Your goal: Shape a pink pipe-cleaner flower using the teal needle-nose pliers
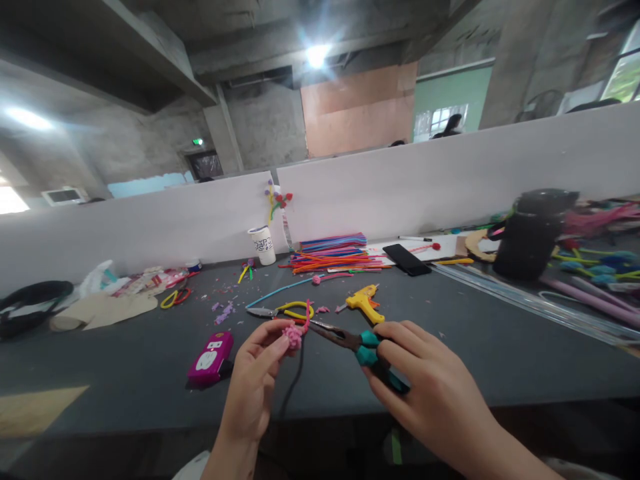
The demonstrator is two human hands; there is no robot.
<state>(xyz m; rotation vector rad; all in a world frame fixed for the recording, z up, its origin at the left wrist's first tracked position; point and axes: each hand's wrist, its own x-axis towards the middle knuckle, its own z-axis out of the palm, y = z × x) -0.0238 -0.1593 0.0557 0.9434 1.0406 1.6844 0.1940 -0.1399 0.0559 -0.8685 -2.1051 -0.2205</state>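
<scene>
My left hand (257, 377) pinches a small pink pipe-cleaner flower (293, 336) between thumb and fingers, above the dark table. A bright pink stem end (307, 313) sticks up from its right side. My right hand (425, 383) is wrapped round the teal handles of long-nose pliers (350, 340). The pliers' jaws look parted, with their tips close to the pink stem; whether they touch it I cannot tell. Behind the flower lie yellow-handled scissors (295, 309), partly hidden. A yellow glue gun (365, 303) rests beyond the pliers.
A magenta box (212, 359) sits left of my left hand. Farther back are a pile of coloured pipe cleaners (333, 255), a white cup (262, 245), a black phone (406, 259) and a black flask (533, 233). A white partition (400, 193) closes off the table's far side.
</scene>
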